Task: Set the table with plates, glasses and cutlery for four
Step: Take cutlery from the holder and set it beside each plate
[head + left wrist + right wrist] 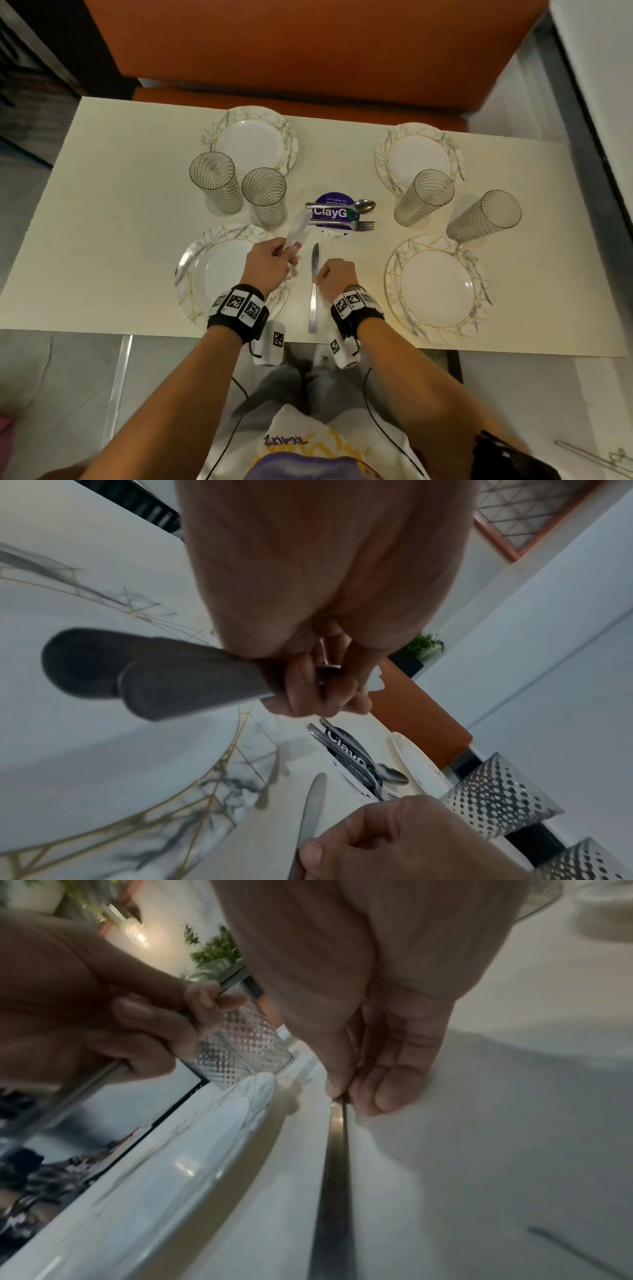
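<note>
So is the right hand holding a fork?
No, the right hand pinches a knife lying flat on the table beside the near left plate; a fork lies on the purple sticker.

Orange bench (pixel 308 44) behind cream table (pixel 113 212); floor (pixel 68 377) seemingly grey.

Gold-veined marble plates (pixel 438 289), purple sticker (pixel 334 210)

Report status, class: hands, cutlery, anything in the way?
Left hand grips cutlery above the near-left plate. Right hand pinches the knife lying on the table. Nothing in the way.
</note>
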`<state>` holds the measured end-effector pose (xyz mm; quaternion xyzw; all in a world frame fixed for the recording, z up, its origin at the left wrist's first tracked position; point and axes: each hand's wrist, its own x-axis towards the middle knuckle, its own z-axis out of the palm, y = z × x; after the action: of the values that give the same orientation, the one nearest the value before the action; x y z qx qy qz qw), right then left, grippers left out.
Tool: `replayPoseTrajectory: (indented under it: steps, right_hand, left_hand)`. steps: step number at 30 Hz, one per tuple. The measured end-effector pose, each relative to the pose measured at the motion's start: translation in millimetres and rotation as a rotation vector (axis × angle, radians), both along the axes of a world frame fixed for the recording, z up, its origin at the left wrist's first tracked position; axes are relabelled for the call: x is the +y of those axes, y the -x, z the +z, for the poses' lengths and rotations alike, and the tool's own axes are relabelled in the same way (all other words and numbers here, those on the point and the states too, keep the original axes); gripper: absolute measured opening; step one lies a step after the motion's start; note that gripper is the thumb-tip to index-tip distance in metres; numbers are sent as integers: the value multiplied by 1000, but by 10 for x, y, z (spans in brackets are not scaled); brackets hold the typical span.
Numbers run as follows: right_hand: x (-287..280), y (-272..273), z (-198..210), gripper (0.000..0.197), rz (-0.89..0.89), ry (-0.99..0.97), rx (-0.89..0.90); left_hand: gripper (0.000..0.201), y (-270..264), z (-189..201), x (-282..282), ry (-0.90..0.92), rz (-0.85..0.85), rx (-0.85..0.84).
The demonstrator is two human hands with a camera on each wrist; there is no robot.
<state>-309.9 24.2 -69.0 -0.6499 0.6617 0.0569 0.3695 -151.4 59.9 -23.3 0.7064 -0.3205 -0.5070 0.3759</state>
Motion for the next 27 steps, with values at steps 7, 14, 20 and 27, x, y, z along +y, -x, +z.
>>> replayPoseTrajectory:
  steps: [7, 14, 20, 27]
  right_hand:
    - [144, 219, -151, 51, 295, 328, 13]
    - [332, 228, -201, 74, 530, 309, 115]
    - [379, 63, -193, 75, 511, 288, 105]
    - [426, -79, -194, 78, 505, 277, 108]
  left_hand:
    - [15, 35, 20, 136, -6, 83, -10]
    - [29, 44, 87, 191, -98, 168, 128]
    - [31, -52, 82, 222, -99, 123, 135]
    - [27, -98, 71, 257, -92, 96, 123]
